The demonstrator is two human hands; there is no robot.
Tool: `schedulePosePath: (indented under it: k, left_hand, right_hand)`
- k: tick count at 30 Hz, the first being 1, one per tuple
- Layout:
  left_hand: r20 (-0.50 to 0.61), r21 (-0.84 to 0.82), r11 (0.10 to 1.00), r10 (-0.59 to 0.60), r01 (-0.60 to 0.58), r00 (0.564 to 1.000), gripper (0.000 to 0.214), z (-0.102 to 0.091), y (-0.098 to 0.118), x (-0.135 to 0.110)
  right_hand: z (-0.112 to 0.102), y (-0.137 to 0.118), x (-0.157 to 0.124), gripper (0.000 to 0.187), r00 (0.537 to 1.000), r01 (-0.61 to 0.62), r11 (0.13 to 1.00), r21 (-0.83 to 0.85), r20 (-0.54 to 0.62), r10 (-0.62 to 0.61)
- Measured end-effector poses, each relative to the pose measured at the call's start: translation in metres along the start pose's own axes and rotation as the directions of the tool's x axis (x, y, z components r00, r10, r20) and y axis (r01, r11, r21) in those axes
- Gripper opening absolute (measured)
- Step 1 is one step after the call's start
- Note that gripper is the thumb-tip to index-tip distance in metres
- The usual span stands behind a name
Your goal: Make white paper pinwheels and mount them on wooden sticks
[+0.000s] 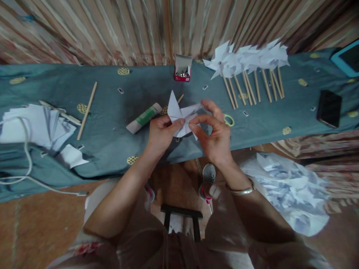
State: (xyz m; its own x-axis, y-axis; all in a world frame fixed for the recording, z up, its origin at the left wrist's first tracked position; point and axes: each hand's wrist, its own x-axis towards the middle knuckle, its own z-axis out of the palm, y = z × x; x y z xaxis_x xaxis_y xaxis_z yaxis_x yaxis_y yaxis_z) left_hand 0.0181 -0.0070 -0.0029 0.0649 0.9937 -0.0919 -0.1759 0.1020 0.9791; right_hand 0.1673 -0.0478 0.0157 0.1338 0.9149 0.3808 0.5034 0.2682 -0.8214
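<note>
Over the front of the table, a white paper pinwheel point(175, 107) is held between my two hands, its folded blades pointing outward. My left hand point(162, 135) grips it from the left, thumb pressed on its middle. On the other side my right hand point(215, 135) pinches near its centre with thumb and index finger; whatever else may be in that pinch is too small to make out. A glue stick point(144, 118) with a green label lies left of the pinwheel. Partly hidden behind the paper is a wooden stick point(180, 99). Green scissors handles point(229, 120) show beside my right hand.
A small red box of metal pins point(183, 71) stands at the back. Several finished pinwheels point(249, 61) on sticks lie to its right. Paper sheets point(36, 123), another wooden stick point(87, 111) and a white cable point(26, 149) are left; a phone point(329, 108) is right.
</note>
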Motion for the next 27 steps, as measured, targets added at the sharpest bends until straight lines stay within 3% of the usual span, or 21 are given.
schedulePosePath:
  k: [8,18,27]
  left_hand:
    - [0.034,-0.080,0.997,-0.010,0.012,0.999,0.025,0.002,0.000,-0.002]
    - [0.045,-0.054,0.998,-0.013,0.015,0.999,0.024,0.003,0.001,-0.001]
    - [0.031,-0.016,1.000,-0.006,0.006,0.999,0.026,0.004,0.002,-0.002]
  right_hand:
    - [0.008,0.011,0.001,0.010,0.987,-0.158,0.952,0.263,0.062,0.147]
    - [0.008,0.011,0.001,0.007,0.970,-0.241,0.924,0.299,0.089,0.224]
    - [0.008,0.013,0.000,0.009,0.969,-0.245,0.921,0.304,0.113,0.220]
